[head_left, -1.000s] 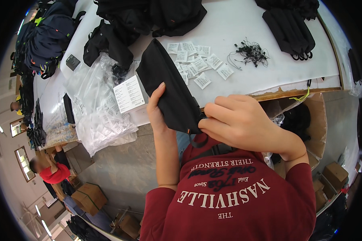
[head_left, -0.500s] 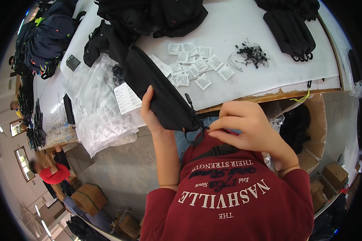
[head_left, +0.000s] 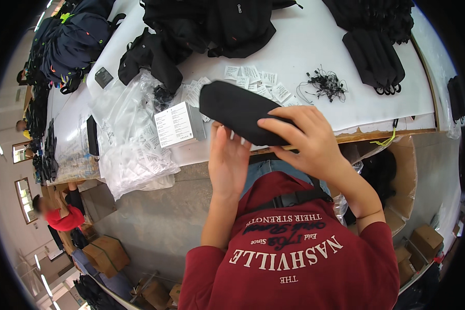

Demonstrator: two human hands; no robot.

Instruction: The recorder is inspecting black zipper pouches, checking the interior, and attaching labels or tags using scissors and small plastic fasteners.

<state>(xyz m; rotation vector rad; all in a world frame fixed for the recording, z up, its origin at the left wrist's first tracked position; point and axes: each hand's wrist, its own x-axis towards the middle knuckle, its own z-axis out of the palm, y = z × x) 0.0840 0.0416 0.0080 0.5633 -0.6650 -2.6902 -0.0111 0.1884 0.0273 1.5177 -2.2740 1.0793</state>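
A long black zip pouch (head_left: pixel 237 106) is tilted over the table's near edge, its plain side up and its zip out of sight. My right hand (head_left: pixel 312 139) grips its right end, with the fingers across the top and the thumb below. Under the pouch's lower edge is my left hand (head_left: pixel 230 163), palm up, the fingertips partly hidden by the fabric they support. Small white printed labels (head_left: pixel 250 72) lie scattered behind the pouch. To its left stands a stack of white printed cards (head_left: pixel 173 125).
Clear plastic bags (head_left: pixel 126 150) drape over the table edge at left. Black backpacks (head_left: pixel 240 26) lie at the back. Farther right are a tangle of black tag strings (head_left: pixel 326 85) and several stacked black pouches (head_left: pixel 373 61). An open carton (head_left: pixel 404 178) stands below the table.
The pouch has turned over and moved right, hiding its zip. My right hand has shifted from the zip-end loop to the body, while my left hand has gone underneath.
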